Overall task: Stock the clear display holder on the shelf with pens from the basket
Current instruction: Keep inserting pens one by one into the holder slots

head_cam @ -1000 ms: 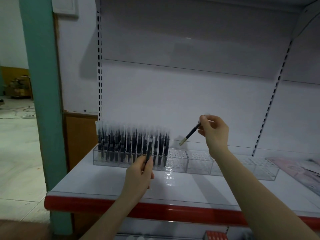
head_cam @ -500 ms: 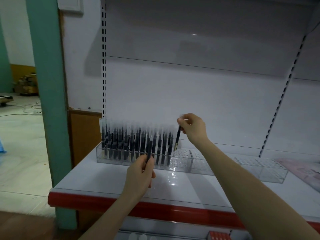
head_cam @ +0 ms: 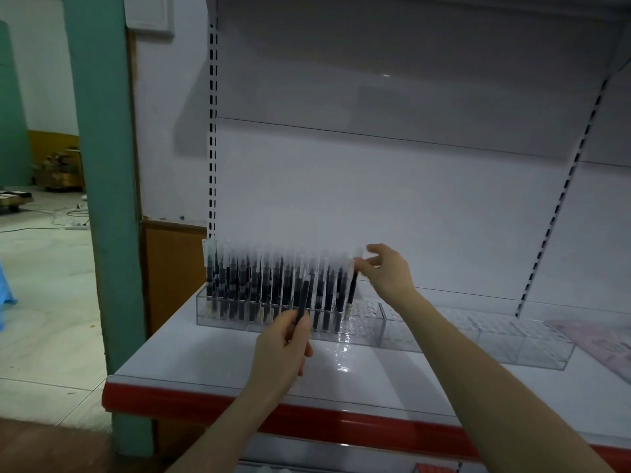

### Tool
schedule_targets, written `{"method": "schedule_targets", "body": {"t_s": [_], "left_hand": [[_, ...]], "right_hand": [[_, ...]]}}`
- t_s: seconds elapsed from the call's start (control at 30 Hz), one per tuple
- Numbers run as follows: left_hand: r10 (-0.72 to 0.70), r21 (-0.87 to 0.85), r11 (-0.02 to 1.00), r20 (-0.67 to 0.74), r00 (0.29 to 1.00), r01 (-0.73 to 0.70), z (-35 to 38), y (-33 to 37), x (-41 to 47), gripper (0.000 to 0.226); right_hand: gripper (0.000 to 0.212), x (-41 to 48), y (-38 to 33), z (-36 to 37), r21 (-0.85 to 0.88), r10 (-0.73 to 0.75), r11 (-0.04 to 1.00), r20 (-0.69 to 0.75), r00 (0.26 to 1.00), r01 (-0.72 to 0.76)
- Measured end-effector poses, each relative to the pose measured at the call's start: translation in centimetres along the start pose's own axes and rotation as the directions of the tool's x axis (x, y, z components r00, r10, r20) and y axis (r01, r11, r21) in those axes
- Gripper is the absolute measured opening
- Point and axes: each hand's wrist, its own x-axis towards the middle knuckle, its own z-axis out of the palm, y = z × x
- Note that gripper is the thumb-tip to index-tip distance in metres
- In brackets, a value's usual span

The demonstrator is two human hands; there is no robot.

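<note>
A long clear display holder (head_cam: pixel 512 343) lies along the white shelf. Its left section is packed with several upright black pens with clear caps (head_cam: pixel 259 288); the sections to the right hold none. My right hand (head_cam: pixel 387 273) pinches the clear cap of a black pen (head_cam: pixel 351 290) that stands in a slot at the right end of the filled rows. Just in front of the holder, my left hand (head_cam: pixel 281 353) grips another black pen (head_cam: pixel 303 300), held upright. The basket is out of view.
The shelf has a red front edge (head_cam: pixel 341 423) and a white back panel with slotted uprights. A pink printed sheet (head_cam: pixel 601 339) lies at the far right. A green pillar (head_cam: pixel 99 199) stands to the left, with tiled floor beyond it.
My right hand has carried its pen left and down from mid-air, turned it upright and set it into a slot. My left hand stays put with its pen.
</note>
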Motion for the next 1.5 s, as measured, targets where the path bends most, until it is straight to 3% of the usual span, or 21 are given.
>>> {"method": "schedule_targets", "body": {"t_s": [0.1,0.17,0.27,0.47,0.67,0.7,0.77,0.83,0.9,0.97,1.17,1.5], "left_hand": [[0.017,-0.061,0.998,0.015,1.000,-0.016,-0.2,1.0,-0.1,0.008],[0.008,-0.132,0.991,0.026,1.000,-0.004,-0.1,1.9,0.1,0.005],[-0.008,-0.211,0.977,0.071,0.997,0.023,0.3,3.3,0.5,0.006],[0.016,-0.270,0.963,0.141,0.990,0.023,0.7,5.0,0.7,0.008],[-0.036,-0.343,0.934,0.188,0.981,0.100,0.7,5.3,0.5,0.032],[-0.060,-0.342,0.932,0.173,0.983,0.117,0.6,5.1,0.4,0.032],[-0.071,-0.216,0.971,0.134,0.988,0.100,0.4,4.1,0.0,0.028],[0.008,0.071,0.997,0.146,0.989,-0.019,0.1,2.2,-0.5,0.021],[0.016,0.345,0.931,0.293,0.956,-0.122,-0.2,0.5,-1.0,0.026],[-0.047,0.503,0.849,0.376,0.925,-0.162,-0.3,-0.5,-1.2,0.050],[0.020,0.642,0.713,0.383,0.924,-0.282,0.4,-1.0,-1.0,0.032],[0.080,0.646,0.689,0.385,0.920,-0.330,0.5,-1.9,-0.8,0.032]], "right_hand": [[0.023,-2.9,-0.5,-0.8,0.054,-0.219,0.970,-0.222,0.950,0.236],[0.017,-5.0,-0.7,-0.5,0.025,-0.409,0.907,-0.189,0.893,0.421],[0.021,-6.5,-0.1,0.6,-0.074,-0.670,0.742,-0.091,0.737,0.666],[0.024,-6.5,0.7,1.1,-0.157,-0.781,0.624,-0.069,0.621,0.766],[0.018,-5.1,0.6,-0.2,-0.422,-0.856,0.460,0.023,0.517,0.781],[0.022,-4.7,0.6,-0.5,-0.437,-0.843,0.460,0.059,0.534,0.773],[0.025,-4.3,0.5,-0.9,-0.413,-0.736,0.596,0.063,0.674,0.689],[0.022,-4.2,0.3,-1.1,-0.257,-0.503,0.834,0.008,0.864,0.488],[0.019,-4.0,0.2,-1.2,-0.096,-0.290,0.953,-0.034,0.956,0.286],[0.018,-3.6,0.2,-1.2,0.017,-0.163,0.986,-0.081,0.983,0.165],[0.019,-2.4,0.1,-0.1,0.110,0.034,0.993,-0.037,0.999,-0.030],[0.011,-2.0,-0.2,0.7,0.022,0.039,0.999,0.026,0.999,-0.039]]}}
